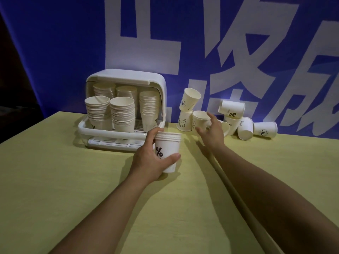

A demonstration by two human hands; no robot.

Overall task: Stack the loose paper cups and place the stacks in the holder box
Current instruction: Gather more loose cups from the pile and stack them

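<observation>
**Short stack held while loose cups are reached for**

A short stack of paper cups [167, 151] is gripped upright by the left hand [148, 158], fingers and thumb curled round it, near the holder box [126, 79]. The right hand [211, 131] is stretched out with fingers spread, empty, just beside a loose cup [200, 119] in the pile at far right. Five tall stacks [122, 114] are seen in the box on the yellow worktop [55, 180].

So the white plastic holder box [126, 79] sits back-left on the yellow-green table [55, 180], five tall paper cup stacks [122, 114] inside it. Loose white paper cups [231, 118] lie piled to its right, against the blue banner with white lettering [55, 43] behind everything.
</observation>
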